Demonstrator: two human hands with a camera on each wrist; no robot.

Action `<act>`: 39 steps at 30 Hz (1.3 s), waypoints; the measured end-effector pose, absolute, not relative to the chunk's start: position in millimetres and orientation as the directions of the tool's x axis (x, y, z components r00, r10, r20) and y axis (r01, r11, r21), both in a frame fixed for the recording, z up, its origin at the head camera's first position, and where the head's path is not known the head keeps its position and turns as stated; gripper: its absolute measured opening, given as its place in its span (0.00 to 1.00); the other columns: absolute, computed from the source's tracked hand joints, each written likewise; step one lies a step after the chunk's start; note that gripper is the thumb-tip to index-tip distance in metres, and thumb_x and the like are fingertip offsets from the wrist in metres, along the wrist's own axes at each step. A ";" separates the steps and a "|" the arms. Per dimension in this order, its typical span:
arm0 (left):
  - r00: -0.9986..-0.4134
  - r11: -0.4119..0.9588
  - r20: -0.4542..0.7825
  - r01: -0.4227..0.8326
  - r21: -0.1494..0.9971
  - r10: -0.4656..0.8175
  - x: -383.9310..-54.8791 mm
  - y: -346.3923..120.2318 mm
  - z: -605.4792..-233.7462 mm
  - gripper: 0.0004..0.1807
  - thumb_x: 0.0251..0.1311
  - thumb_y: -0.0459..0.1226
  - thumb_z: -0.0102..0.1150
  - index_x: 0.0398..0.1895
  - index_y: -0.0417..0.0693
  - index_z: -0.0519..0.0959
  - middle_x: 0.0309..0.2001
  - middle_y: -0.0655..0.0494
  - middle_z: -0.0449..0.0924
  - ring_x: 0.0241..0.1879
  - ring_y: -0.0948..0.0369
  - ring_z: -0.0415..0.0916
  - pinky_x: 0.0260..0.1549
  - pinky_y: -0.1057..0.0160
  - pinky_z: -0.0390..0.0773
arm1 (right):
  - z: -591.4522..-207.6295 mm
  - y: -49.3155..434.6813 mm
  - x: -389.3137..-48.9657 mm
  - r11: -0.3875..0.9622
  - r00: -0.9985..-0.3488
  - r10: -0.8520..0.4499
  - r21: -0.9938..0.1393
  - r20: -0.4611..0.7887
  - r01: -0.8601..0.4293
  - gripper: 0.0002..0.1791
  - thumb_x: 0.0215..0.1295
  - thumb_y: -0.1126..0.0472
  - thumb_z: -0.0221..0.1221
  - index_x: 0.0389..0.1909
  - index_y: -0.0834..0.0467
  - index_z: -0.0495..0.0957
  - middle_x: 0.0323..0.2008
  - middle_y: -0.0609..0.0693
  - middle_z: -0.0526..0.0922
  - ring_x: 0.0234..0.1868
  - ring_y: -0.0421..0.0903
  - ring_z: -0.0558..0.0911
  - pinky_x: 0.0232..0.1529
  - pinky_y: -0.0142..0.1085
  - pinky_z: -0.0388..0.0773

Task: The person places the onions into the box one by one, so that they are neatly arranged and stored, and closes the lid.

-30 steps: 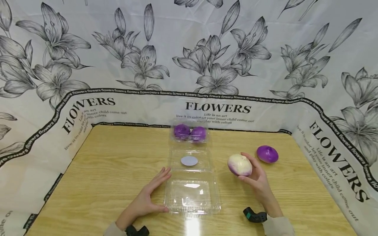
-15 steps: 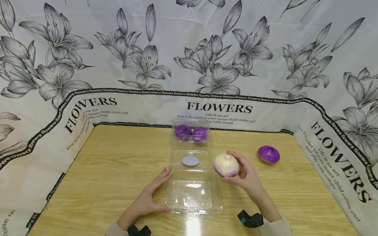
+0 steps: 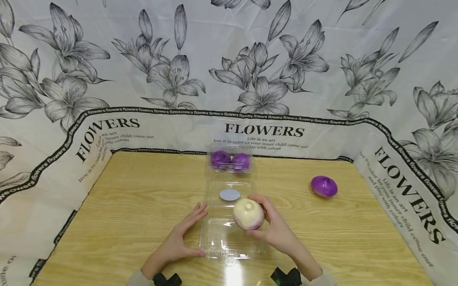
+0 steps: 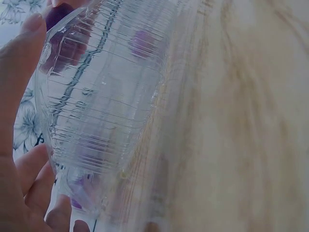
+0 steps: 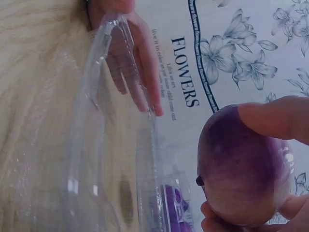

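Pinching the pale-and-purple onion [image 3: 246, 212] between thumb and fingers, your right hand [image 3: 277, 231] sits just right of the centre of the frame, low down. In the head view the onion covers the right part of the near half of a clear plastic box [image 3: 216, 238], its pale knob facing up toward you. The right wrist view shows its purple side, with a small dark spot at the left edge, and your thumb lying across the top.

Your left hand [image 3: 177, 237] is spread along the left side of that same box, fingers near the middle of its edge and thumb by the lower left corner; the left wrist view is blurred, so you can't quite tell how firmly it touches the plastic, if at all. The box lies unfolded on the wooden surface [image 3: 143, 190], a pale oval label [image 3: 229, 194] on its far half.

Beyond it, at the upper middle of the surface, a second clear box [image 3: 230, 171] contains two purple onions [image 3: 220, 159] side by side. Another purple onion [image 3: 324, 186] rests alone at the right. Flower-printed cloth [image 3: 186, 135] stands behind.
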State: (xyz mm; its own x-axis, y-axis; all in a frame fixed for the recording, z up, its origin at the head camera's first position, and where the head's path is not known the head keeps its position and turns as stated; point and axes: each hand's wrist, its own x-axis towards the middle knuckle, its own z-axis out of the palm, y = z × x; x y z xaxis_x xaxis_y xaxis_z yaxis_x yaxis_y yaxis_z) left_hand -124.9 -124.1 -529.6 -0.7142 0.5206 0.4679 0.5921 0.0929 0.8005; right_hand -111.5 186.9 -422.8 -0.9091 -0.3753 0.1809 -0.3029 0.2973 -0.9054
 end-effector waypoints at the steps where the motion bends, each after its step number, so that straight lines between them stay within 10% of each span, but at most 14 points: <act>1: -0.713 0.093 0.470 0.594 0.799 0.521 -125.1 -124.2 -529.6 0.56 0.41 0.44 0.81 0.73 0.38 0.62 0.75 0.36 0.52 0.76 0.39 0.42 0.73 0.60 0.40 | -424.3 182.8 -111.1 0.302 -0.912 -0.372 -0.907 0.172 -0.294 0.47 0.45 0.73 0.74 0.68 0.58 0.64 0.64 0.59 0.68 0.64 0.57 0.71 0.65 0.47 0.70; 39: -0.711 0.077 0.470 0.588 0.805 0.523 -124.6 -124.0 -529.0 0.55 0.40 0.43 0.81 0.73 0.36 0.62 0.76 0.39 0.52 0.76 0.38 0.41 0.73 0.63 0.41 | -463.8 114.9 -109.6 0.647 -0.897 -0.440 -0.678 0.041 -0.349 0.48 0.40 0.60 0.80 0.63 0.61 0.66 0.60 0.59 0.72 0.57 0.60 0.77 0.55 0.57 0.78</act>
